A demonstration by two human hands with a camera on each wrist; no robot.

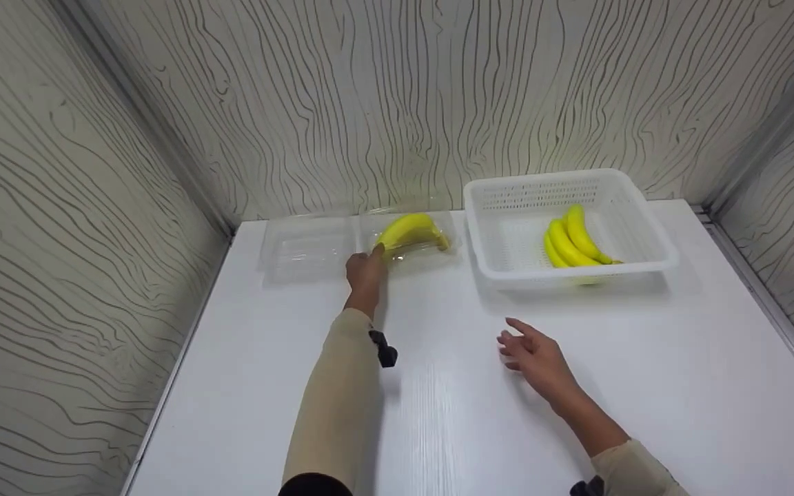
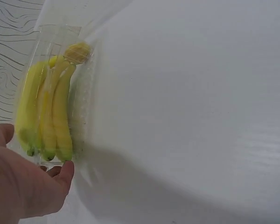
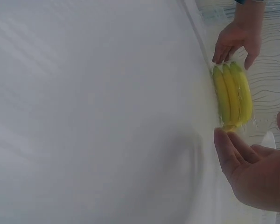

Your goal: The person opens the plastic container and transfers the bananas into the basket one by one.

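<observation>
A bunch of yellow bananas (image 1: 411, 233) (image 2: 46, 112) (image 3: 233, 93) lies in the right half of an open clear plastic clamshell box (image 1: 307, 244) at the back of the white table. My left hand (image 1: 367, 267) (image 2: 18, 186) (image 3: 235, 39) reaches to the bunch's near end. Its fingers and thumb are spread around the banana tips, touching or almost touching them, with no firm grip visible. My right hand (image 1: 531, 348) (image 3: 256, 172) hovers open over the middle of the table with relaxed fingers, holding nothing.
A white perforated basket (image 1: 638, 207) stands at the back right with a second banana bunch (image 1: 571, 241) inside. Patterned walls close in the table at the back and both sides. The table (image 1: 645, 386) is bare in front.
</observation>
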